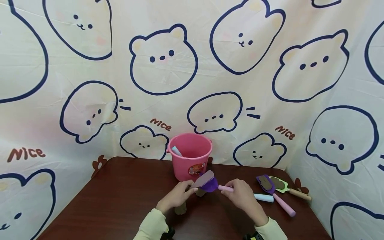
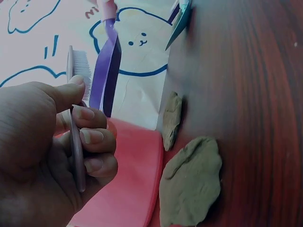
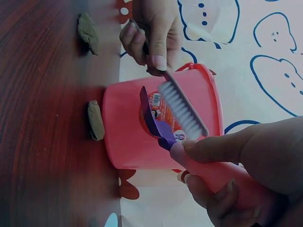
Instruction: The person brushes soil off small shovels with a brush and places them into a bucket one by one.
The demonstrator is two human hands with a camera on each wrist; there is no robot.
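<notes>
My left hand (image 1: pixel 176 196) grips a brush (image 2: pixel 76 137) with a mauve back and white bristles. My right hand (image 1: pixel 240 194) holds the pink handle of a purple toy shovel (image 1: pixel 212 186). The bristles face the shovel's blade, and the brush overlaps it in the head view. Behind both hands stands a pink bucket (image 1: pixel 190 163) with a sticker on its front. Two brown clay-like lumps lie on the table: one lump (image 2: pixel 191 182) beneath my left hand, and a smaller lump (image 3: pixel 95 120) close to the bucket's base.
A light blue handle (image 1: pixel 176 150) leans inside the bucket. On the right side of the brown table (image 1: pixel 114 200) lie a purple shovel (image 1: pixel 271 186) and a green-edged tool (image 1: pixel 283 188), both bearing brown lumps. A light blue handle (image 1: pixel 264 198) lies beside them. Patterned cloth hangs behind.
</notes>
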